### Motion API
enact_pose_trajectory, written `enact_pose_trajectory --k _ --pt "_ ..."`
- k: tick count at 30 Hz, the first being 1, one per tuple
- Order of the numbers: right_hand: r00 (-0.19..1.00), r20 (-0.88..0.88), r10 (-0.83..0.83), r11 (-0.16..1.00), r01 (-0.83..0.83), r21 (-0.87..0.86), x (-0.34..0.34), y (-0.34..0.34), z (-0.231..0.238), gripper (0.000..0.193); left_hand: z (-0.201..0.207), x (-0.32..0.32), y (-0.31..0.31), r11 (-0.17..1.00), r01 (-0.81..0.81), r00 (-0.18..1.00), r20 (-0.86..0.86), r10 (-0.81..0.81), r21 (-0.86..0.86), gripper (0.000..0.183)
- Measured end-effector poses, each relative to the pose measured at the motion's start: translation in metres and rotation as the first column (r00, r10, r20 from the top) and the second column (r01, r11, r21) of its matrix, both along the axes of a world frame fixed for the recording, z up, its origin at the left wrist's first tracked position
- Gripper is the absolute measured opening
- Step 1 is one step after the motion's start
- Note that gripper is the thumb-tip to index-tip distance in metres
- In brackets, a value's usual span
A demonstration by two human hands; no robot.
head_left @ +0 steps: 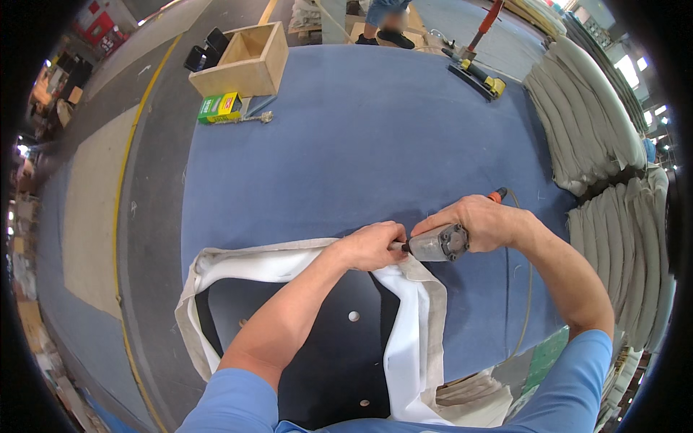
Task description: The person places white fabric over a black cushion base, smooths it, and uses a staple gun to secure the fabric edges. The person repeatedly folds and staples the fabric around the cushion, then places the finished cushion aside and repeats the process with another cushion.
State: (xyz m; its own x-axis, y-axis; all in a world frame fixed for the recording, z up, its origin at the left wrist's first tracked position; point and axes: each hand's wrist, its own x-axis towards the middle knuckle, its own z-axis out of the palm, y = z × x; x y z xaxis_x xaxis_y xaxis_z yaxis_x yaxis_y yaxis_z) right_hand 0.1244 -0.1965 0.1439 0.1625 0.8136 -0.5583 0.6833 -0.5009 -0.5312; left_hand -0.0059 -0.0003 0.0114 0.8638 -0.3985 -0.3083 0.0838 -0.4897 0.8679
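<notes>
My right hand (485, 222) is wrapped round a grey pneumatic staple gun (437, 244), its nose pointing left at the far right corner of a black panel (325, 353). Close beside that nose, my left hand (369, 245) pinches the folded edge of beige fabric (433, 310) at the same corner. White padding (406, 339) lines the inside of the fabric along the panel's edges. The panel lies flat, with a few round holes in it. My left forearm crosses over it and hides part of the surface. Whether the nose touches the fabric is hard to see.
Under everything is a blue-covered table (361, 130). An open wooden box (249, 61) and a green-yellow carton (220, 107) stand far left. A yellow-black tool (480, 78) lies far right. Fabric pieces are stacked (585, 115) at right. An air hose (530, 303) trails down. Another person's legs (380, 20) show beyond.
</notes>
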Motion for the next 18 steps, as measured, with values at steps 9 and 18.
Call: enact_pose_trajectory --k 9,18 --pt "0.997 0.028 0.074 0.997 -0.072 -0.04 0.003 0.009 -0.004 0.066 0.004 -0.001 -0.001 1.0 -0.003 0.999 0.032 0.003 0.02 0.036" --pt "0.993 0.086 0.079 0.997 -0.077 -0.024 -0.005 -0.001 -0.004 0.063 0.011 -0.002 -0.006 0.999 -0.02 1.0 0.011 0.02 0.025 0.035"
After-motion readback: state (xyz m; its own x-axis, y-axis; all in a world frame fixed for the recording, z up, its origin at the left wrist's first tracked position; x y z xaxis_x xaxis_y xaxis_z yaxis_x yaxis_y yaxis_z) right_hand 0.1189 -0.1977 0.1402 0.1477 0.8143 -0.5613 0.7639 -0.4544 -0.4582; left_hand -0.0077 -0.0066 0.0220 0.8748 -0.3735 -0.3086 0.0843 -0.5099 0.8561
